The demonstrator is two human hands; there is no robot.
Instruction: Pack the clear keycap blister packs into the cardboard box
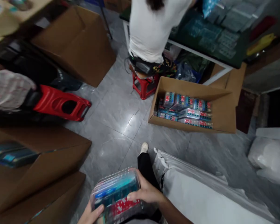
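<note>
Both my hands grip a clear plastic blister pack (116, 194) in front of my body, with blue, teal and red parts showing through it. My left hand (91, 213) holds its lower left side, thumb on the front. On the right side, my right hand (144, 188) has its thumb pressed over the red patch and fingers behind the edge. What exactly is inside the pack is blurred. An open cardboard box (221, 109) on the floor ahead holds several similar packs (189, 113).
A person in a white top (149, 34) sits on a red stool (143, 88) at a dark table (200, 37). Left are a large carton (77, 43), a red plastic seat (63, 102) with another person, and an open box (60, 161) holding packs. A white sack (200, 193) lies right.
</note>
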